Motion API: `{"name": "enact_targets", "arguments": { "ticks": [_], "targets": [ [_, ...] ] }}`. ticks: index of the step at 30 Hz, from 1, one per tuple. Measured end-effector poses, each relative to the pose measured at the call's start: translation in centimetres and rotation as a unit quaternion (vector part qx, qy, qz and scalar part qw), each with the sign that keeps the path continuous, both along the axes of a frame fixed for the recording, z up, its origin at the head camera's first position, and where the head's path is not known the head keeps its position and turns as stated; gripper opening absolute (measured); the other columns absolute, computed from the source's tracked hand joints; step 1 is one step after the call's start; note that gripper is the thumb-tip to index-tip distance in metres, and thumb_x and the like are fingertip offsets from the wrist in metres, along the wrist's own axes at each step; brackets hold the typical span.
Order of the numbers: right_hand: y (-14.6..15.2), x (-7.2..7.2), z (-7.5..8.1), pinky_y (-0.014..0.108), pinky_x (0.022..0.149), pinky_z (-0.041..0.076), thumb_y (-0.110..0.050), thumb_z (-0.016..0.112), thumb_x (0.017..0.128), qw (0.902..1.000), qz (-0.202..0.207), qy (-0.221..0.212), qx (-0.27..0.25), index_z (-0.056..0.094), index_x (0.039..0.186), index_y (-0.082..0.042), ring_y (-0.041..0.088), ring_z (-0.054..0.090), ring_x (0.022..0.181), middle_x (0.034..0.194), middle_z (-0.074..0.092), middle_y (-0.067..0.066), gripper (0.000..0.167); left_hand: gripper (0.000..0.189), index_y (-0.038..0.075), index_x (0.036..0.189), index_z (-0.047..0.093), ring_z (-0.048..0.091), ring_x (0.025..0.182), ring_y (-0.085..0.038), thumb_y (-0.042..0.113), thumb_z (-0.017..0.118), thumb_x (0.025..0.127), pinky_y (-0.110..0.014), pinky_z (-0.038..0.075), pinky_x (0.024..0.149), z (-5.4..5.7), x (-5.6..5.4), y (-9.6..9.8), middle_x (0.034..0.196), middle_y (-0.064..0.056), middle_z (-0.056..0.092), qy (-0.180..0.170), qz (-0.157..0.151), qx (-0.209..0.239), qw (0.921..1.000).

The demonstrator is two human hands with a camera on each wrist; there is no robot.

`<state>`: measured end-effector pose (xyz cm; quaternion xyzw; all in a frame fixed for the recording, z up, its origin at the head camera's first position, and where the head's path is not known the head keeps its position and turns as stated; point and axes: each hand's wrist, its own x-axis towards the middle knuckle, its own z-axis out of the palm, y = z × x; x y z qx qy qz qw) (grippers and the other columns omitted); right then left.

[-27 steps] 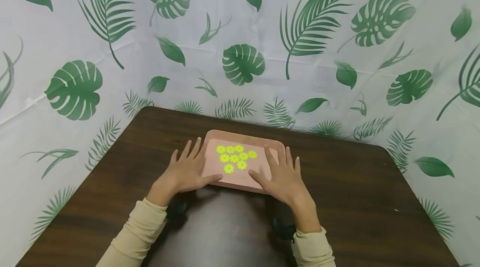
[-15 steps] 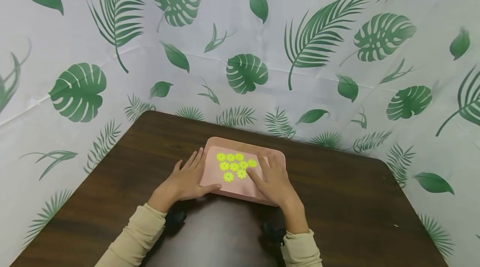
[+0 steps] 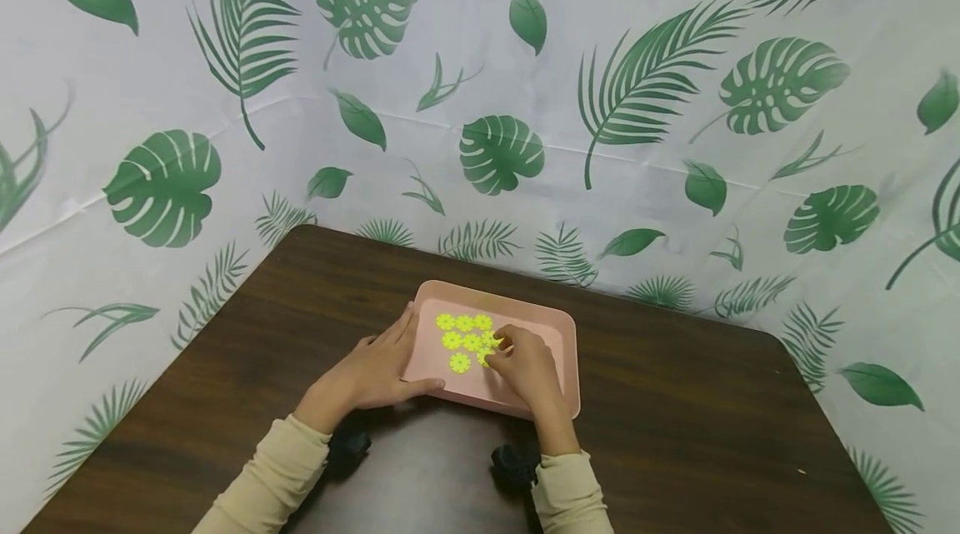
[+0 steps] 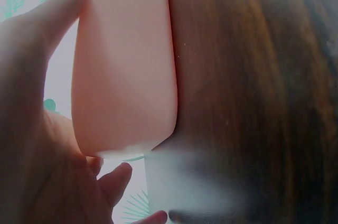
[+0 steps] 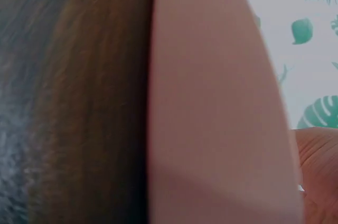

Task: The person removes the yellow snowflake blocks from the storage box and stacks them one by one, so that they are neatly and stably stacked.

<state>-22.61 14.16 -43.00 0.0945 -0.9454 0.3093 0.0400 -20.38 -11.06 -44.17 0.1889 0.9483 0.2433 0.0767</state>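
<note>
A pink rectangular tray [image 3: 427,355] lies on the table, holding several yellow-green flower-shaped pieces [image 3: 460,363]. My left hand [image 3: 371,371] rests at its near left corner, the thumb along the front rim and the fairly straight fingers against the left side. The left wrist view shows that thumb on the tray's outer wall [image 4: 124,71]. Over the right end of the pieces is my right hand [image 3: 528,367], its fingers bent and thumb and forefinger apart. They partly hide the pieces under them. In the right wrist view, the tray wall [image 5: 216,102] hides the fingertips.
A dark wooden table [image 3: 675,417] carries the tray. Behind it hangs a white cloth [image 3: 420,9] with green leaf prints. Black devices [image 3: 513,467] are at both wrists. A tiny pale speck [image 3: 802,471] lies toward the table's right side.
My right hand has moved left from the tray's right side to over the pieces, and its spread fingers have bent. The left hand has stayed at the tray's left, its fingers closer together.
</note>
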Motion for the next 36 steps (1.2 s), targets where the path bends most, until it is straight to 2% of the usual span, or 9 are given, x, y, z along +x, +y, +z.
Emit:
{"name": "enact_targets", "arguments": {
  "ticks": [4,7,15,21,24,29,36],
  "targets": [
    [-0.2,-0.2,-1.0,0.043,0.075,0.055,-0.011,0.087,0.081,0.9997,-0.013,-0.011,0.016,0.075,0.100,0.002,0.021,0.065,0.077,0.084,0.071,0.008,0.026,0.120,-0.003,0.164,0.007,0.039,0.148,-0.036,0.074,0.060,0.089,-0.067,0.031,0.113,-0.4,0.0,-0.1,0.173,-0.018,0.002,-0.005,-0.005,0.012,0.9999],
    [-0.4,-0.5,-1.1,0.041,0.075,0.054,-0.015,0.088,0.081,0.9988,-0.030,-0.025,0.031,0.076,0.098,0.000,0.020,0.060,0.075,0.081,0.067,0.005,0.026,0.122,-0.003,0.164,0.004,0.042,0.146,-0.034,0.074,0.060,0.089,-0.066,0.030,0.114,-0.6,-0.1,-0.1,0.173,-0.018,0.000,-0.004,-0.011,0.024,0.9996],
    [-0.8,-1.1,-0.5,0.041,0.079,0.054,-0.020,0.088,0.083,0.9972,-0.048,-0.043,0.038,0.075,0.104,-0.001,0.024,0.059,0.079,0.085,0.066,0.008,0.031,0.126,-0.002,0.164,-0.001,0.033,0.151,-0.034,0.075,0.062,0.087,-0.065,0.026,0.117,-0.8,-0.7,-0.2,0.173,-0.017,-0.005,0.007,-0.018,0.044,0.9988],
    [-0.9,-1.1,-1.5,0.042,0.083,0.055,-0.020,0.087,0.083,0.9959,-0.056,-0.066,0.028,0.076,0.109,0.000,0.024,0.060,0.083,0.089,0.069,0.009,0.035,0.125,-0.002,0.164,-0.003,0.033,0.151,-0.033,0.074,0.062,0.088,-0.064,0.025,0.117,-1.5,-0.8,-0.5,0.173,-0.017,-0.007,-0.003,-0.026,0.047,0.9986],
    [-1.0,-1.1,-1.4,0.042,0.083,0.054,-0.020,0.087,0.083,0.9960,-0.058,-0.062,0.025,0.075,0.110,0.000,0.024,0.060,0.083,0.089,0.068,0.008,0.036,0.125,-0.002,0.164,-0.003,0.032,0.152,-0.033,0.074,0.062,0.088,-0.064,0.024,0.118,-1.4,-0.8,-0.5,0.173,-0.017,-0.008,-0.003,-0.026,0.046,0.9986],
    [-1.0,-1.1,-1.6,0.039,0.077,0.052,-0.021,0.087,0.084,0.9969,-0.051,-0.055,0.026,0.075,0.116,-0.002,0.024,0.058,0.081,0.087,0.066,0.008,0.039,0.125,0.000,0.164,-0.004,0.033,0.152,-0.032,0.075,0.061,0.088,-0.064,0.024,0.118,-1.5,-0.8,-0.5,0.173,-0.015,-0.009,-0.009,-0.026,0.051,0.9983],
    [-0.7,-1.1,-1.8,0.039,0.075,0.051,-0.021,0.082,0.089,0.9969,-0.006,-0.063,0.046,0.074,0.128,-0.006,0.023,0.057,0.084,0.095,0.063,0.009,0.043,0.126,0.000,0.164,-0.004,0.033,0.151,-0.032,0.075,0.062,0.087,-0.065,0.024,0.117,-1.6,-0.8,-0.5,0.173,-0.015,-0.008,-0.008,-0.024,0.052,0.9983]
  ]
}}
